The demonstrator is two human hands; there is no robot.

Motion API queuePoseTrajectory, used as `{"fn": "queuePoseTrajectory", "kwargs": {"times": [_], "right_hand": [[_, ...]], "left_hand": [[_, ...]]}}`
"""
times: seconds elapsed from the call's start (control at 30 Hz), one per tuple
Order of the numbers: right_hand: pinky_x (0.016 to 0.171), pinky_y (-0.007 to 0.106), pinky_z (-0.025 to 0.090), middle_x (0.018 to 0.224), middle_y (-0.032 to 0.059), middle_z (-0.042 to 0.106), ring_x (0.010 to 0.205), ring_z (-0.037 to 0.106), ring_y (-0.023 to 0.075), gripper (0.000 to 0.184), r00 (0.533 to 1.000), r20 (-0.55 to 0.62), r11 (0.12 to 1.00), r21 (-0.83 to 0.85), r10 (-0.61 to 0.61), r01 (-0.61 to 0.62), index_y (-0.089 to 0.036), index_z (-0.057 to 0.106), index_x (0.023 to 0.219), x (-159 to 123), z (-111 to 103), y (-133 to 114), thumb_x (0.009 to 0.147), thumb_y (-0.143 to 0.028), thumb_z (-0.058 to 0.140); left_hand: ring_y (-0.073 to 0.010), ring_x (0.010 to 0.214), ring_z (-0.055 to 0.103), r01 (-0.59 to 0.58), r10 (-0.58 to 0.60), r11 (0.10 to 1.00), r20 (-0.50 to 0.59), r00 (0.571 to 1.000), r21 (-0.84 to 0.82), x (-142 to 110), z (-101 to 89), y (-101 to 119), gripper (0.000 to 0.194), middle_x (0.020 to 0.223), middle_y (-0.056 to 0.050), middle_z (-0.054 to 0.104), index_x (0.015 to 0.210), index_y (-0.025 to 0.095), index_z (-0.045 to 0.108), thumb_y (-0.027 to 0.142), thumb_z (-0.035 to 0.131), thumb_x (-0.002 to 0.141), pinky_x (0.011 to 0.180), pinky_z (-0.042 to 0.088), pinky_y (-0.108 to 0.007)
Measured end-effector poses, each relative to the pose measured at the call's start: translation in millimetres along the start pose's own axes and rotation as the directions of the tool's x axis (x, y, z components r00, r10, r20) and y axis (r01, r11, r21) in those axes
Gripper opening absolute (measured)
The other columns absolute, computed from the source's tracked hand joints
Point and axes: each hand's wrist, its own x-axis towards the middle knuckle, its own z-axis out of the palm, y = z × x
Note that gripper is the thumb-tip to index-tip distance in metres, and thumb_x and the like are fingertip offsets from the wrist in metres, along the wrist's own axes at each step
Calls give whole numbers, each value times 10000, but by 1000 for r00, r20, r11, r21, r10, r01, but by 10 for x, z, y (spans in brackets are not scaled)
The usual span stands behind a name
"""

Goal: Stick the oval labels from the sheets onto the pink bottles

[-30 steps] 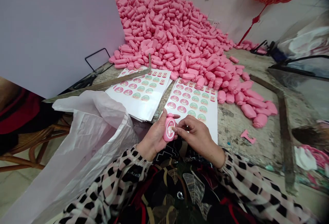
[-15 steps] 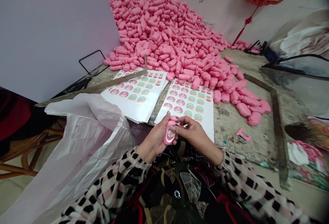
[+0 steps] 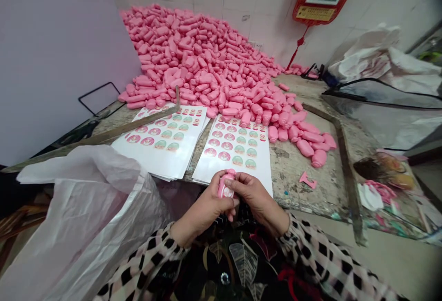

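Observation:
A small pink bottle (image 3: 226, 187) with a round sticker on its front sits between both hands at the table's near edge. My left hand (image 3: 203, 209) wraps around it from the left. My right hand (image 3: 257, 199) grips it from the right, fingers pressed on its front. Just beyond the hands lies a white sticker sheet (image 3: 235, 153) with rows of round pink and green labels. A second stack of sticker sheets (image 3: 162, 142) lies to its left. Behind them a huge heap of pink bottles (image 3: 207, 66) rises against the wall.
A large white plastic bag (image 3: 86, 218) stands open at my left. A long metal bar (image 3: 96, 137) crosses the left sheets, another bar (image 3: 345, 167) runs along the right. A loose pink scrap (image 3: 308, 180) lies on the worn table (image 3: 297, 172). Clutter and bags fill the right side.
The bottle and both hands have drawn closer to my body and lower. My right hand has closed more over the bottle's front. The camera has tilted up and to the right.

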Motion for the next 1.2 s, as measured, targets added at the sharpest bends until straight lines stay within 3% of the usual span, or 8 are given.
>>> {"fn": "queuePoseTrajectory", "kwargs": {"times": [0.17,0.33,0.47,0.67,0.73,0.9,1.07,1.2], "right_hand": [[645,235,418,739,1,634,636,541,104,299,990,-118,996,-49,-82,77,-146,624,842,-179,-214,18,655,-362,712],[724,288,425,823,25,646,721,569,157,374,897,-388,933,-353,-213,69,-168,618,905,-584,-872,-62,649,-431,687],[667,284,403,847,46,659,779,582,205,307,868,-438,502,-819,-234,-277,-207,640,876,-1132,-1360,42,733,-467,562],[600,281,380,910,104,648,787,621,225,228,841,-540,-86,-837,-25,-540,-190,637,885,-1598,-1603,603,798,-282,447],[620,277,388,930,107,652,813,625,226,220,852,-524,-104,-847,9,-521,-200,648,913,-1583,-1602,609,767,-239,487],[613,247,391,808,19,677,760,611,185,259,913,-389,247,-903,-122,-352,-251,656,872,-1171,-1691,-49,811,-380,439],[630,280,380,951,102,614,823,584,225,356,723,-517,48,-827,-458,-561,-187,598,983,-477,-2000,-699,824,-441,406],[672,346,407,1045,175,549,901,571,283,456,675,-602,-16,-741,-428,-671,-124,526,1103,-94,-2208,-765,833,-460,376]], "left_hand": [[-99,513,499,11,-35,958,81,996,287,56,109,-147,845,695,44,536,1373,279,151,104,575,663,500,430,-245],[-98,601,487,-4,-67,877,132,989,480,91,86,-280,794,723,32,554,1401,228,197,194,580,707,604,395,-243],[-107,616,492,56,-117,877,98,988,478,132,83,-279,702,742,33,531,1379,244,247,286,547,745,606,409,-254],[-117,626,506,82,-159,869,119,980,488,195,145,-305,632,751,28,510,1341,218,314,341,527,759,596,423,-259],[-117,623,504,86,-173,856,124,977,510,212,155,-333,622,744,28,507,1331,201,332,348,527,758,595,417,-258],[-117,607,492,61,-164,825,133,977,562,228,175,-380,595,717,29,496,1316,158,366,340,510,769,606,401,-259],[-122,639,491,-3,-101,779,131,986,627,165,142,-420,540,731,15,534,1279,175,445,344,512,771,640,392,-256],[-117,638,487,-3,-60,780,80,995,626,91,45,-438,515,747,13,539,1265,195,470,347,508,774,628,388,-244]]}}
